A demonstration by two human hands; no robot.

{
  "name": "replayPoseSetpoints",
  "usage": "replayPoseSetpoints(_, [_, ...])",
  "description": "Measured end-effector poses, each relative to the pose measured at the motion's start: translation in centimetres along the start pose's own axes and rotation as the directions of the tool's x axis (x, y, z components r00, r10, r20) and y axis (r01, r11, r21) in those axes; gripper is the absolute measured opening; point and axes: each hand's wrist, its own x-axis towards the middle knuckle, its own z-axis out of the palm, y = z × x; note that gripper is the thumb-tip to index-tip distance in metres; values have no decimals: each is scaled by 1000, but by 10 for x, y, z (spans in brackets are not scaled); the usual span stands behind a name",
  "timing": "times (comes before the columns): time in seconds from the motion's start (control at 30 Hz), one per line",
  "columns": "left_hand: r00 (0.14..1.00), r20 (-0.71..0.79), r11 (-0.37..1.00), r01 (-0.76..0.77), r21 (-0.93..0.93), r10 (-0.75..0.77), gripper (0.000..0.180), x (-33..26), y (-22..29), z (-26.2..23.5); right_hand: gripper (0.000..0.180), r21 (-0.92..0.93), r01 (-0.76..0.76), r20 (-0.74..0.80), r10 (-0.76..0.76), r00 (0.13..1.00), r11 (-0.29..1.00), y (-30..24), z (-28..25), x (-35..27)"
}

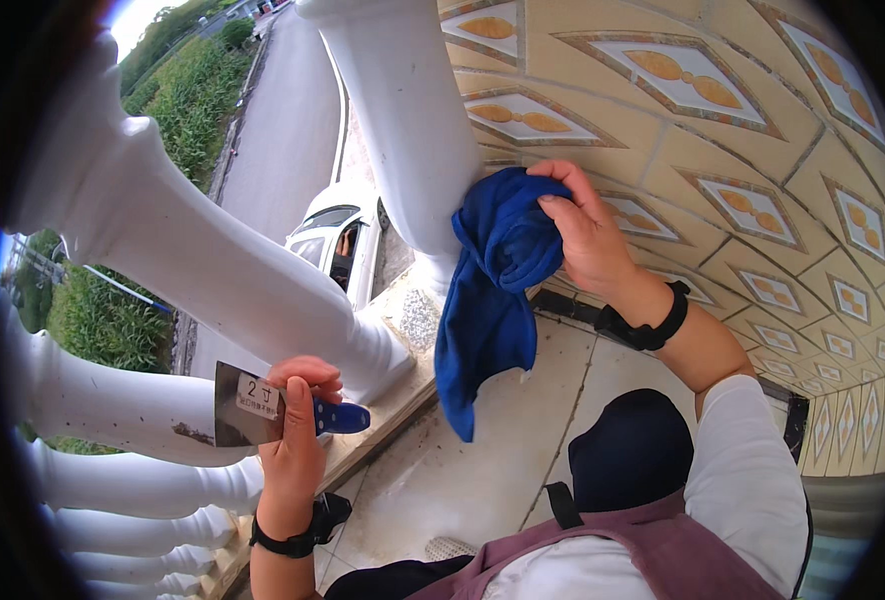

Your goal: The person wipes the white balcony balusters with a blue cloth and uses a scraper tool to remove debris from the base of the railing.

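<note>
My right hand (pixel 588 232) grips a crumpled dark blue cloth (pixel 495 290) and presses it against the lower part of a white baluster (pixel 403 120). Most of the cloth hangs down below the hand. My left hand (pixel 298 430) holds a metal putty knife (pixel 248 405) with a blue handle, its flat blade pointing left toward another white baluster (pixel 193 250). A paper label sticks to the blade. Both wrists wear black bands.
More white balusters (pixel 133 480) run along the lower left. They stand on a stone ledge (pixel 403 400) beside a light tiled floor (pixel 473 470). A patterned tiled wall (pixel 723 130) fills the right. Below outside are a white car (pixel 338 235), a road and greenery.
</note>
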Motion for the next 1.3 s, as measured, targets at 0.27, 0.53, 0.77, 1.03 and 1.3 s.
replayPoseSetpoints(0.27, [973,-218,997,70,-13,-71,40,49,-46,90,32,-514,122,-224,-270,936,849,173,-19,-23])
replayPoseSetpoints(0.53, [888,-98,886,430,-174,-450,39,12,-121,158,28,-736,-93,-66,67,996,670,162,-33,-80])
replayPoseSetpoints(0.77, [734,75,584,594,-554,-675,43,-20,-171,189,20,266,-401,-195,456,868,877,96,-40,-73])
replayPoseSetpoints(1.03, [570,412,259,757,-600,-711,23,-21,-180,210,40,-333,57,-217,-135,967,941,85,-31,-44])
replayPoseSetpoints(1.3, [773,16,705,588,-396,-635,32,1,-131,182,58,-601,86,-66,-156,986,795,140,-12,-22])
